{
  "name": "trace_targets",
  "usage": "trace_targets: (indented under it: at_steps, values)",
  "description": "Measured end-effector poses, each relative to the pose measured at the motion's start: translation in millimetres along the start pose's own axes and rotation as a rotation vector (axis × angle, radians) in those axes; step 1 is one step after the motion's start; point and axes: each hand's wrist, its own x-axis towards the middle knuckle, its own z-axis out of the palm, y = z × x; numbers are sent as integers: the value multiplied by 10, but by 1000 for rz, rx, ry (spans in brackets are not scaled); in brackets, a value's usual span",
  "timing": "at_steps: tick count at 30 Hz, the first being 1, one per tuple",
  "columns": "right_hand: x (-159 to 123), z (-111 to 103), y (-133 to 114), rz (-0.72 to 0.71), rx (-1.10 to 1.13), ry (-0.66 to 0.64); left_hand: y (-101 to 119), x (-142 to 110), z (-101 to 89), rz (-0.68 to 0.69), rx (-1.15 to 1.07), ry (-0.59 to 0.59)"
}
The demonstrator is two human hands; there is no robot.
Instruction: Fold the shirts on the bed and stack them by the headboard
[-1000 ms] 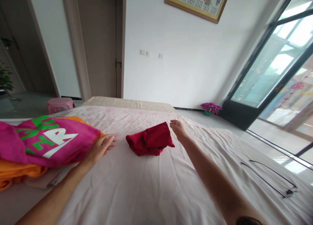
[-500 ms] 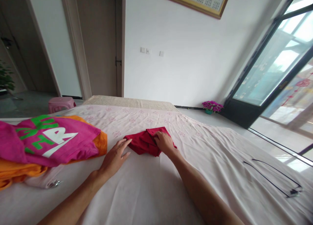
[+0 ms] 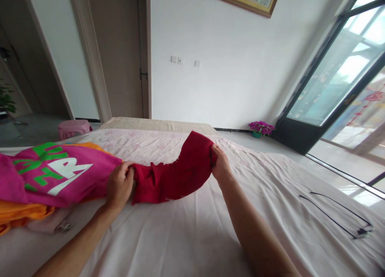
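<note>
A dark red piece of clothing stretches between my two hands over the bed; its exact kind does not show. Its left end is gripped by my left hand, fingers curled round the fabric. On the other end, my right hand pinches an edge and holds that side raised. The cloth sags in the middle, with small pale marks along its edges. Just left of my left hand lies a magenta shirt with green and white lettering, on top of orange clothing.
A pale flowered sheet covers the bed. Black-framed glasses lie at the right. Beyond the bed are a pink stool, purple flowers in a pot and a glass door.
The red clothing lay bunched on the sheet; now it is pulled out wide and partly lifted. My left hand has moved left and closed on it; my right hand has moved right and up.
</note>
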Motion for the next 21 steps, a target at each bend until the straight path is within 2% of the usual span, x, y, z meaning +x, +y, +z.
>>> trace_targets:
  at_steps: [2, 4, 6, 8, 11, 13, 16, 19, 21]
  values:
    - [160, -273, 0, -24, -137, 210, -98, 144, -125, -161, -91, 91]
    - [251, -513, 75, -41, -376, 363, -182, 243, -212, -270, -189, 66]
    - [265, -646, 184, -115, -631, 369, -236, 278, -252, -297, -187, -10]
    - [214, -641, 282, -178, -834, 246, -256, 259, -252, -254, -108, -87]
    - [57, -434, 370, -184, -1021, -103, -241, 196, -226, -181, -11, -152]
    - [-76, -259, 410, -213, -1142, -344, -226, 170, -219, -165, 13, -169]
    - [-258, -71, 488, -318, -1339, -601, -238, 174, -231, -167, 26, -157]
    - [-345, 7, 524, -383, -1363, -748, -318, 205, -251, -207, 38, -102]
    - [-339, 27, 453, -416, -1231, -734, -412, 231, -263, -244, 25, -28]
